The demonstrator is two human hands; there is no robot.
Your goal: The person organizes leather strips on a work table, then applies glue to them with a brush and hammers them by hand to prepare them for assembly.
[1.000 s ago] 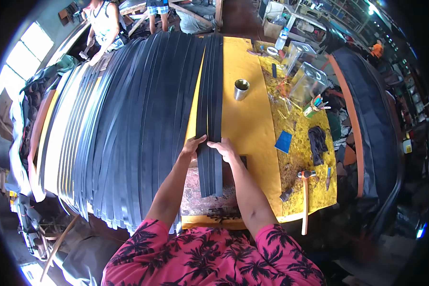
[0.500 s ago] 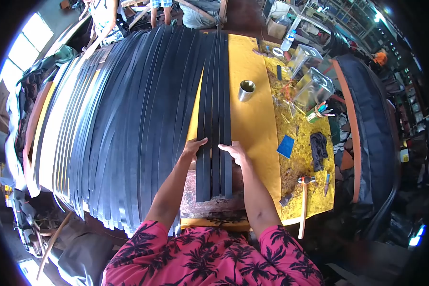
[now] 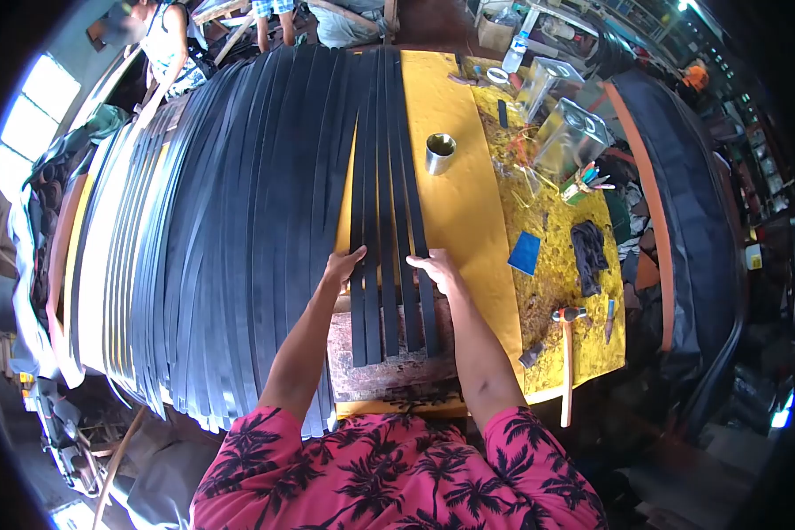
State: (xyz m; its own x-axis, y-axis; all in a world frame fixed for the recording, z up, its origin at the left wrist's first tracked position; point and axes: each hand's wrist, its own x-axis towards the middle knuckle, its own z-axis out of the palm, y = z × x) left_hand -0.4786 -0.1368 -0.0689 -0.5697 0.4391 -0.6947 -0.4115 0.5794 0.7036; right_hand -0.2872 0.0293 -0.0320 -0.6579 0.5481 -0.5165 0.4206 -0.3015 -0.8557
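Several long black strips (image 3: pixel 387 300), flat like leather or rubber straps, run toward me with narrow gaps fanned between them. At their left edge is my left hand (image 3: pixel 344 265), its thumb on top and its fingers hidden beneath. My right hand (image 3: pixel 435 267) pinches the outermost right strip in the same way, thumb above. The near ends of the strips hang over a worn reddish-brown block (image 3: pixel 397 378). To the left, a wide layer of similar black strips (image 3: pixel 265 221) covers the table, side by side.
Yellow sheet (image 3: pixel 468 230) lies right of the strips, with a metal cup (image 3: pixel 440 154) on it. Farther right are a hammer (image 3: pixel 567 362), blue square (image 3: pixel 525 253), dark cloth (image 3: pixel 588 256), pen holder (image 3: pixel 583 184) and clear-sided tins (image 3: pixel 570 132). A person (image 3: pixel 166 49) stands beyond the table's far left.
The strips between my hands have spread apart, their near ends shifting rightward on the right side. My hands are slightly farther apart. The view has shifted a little.
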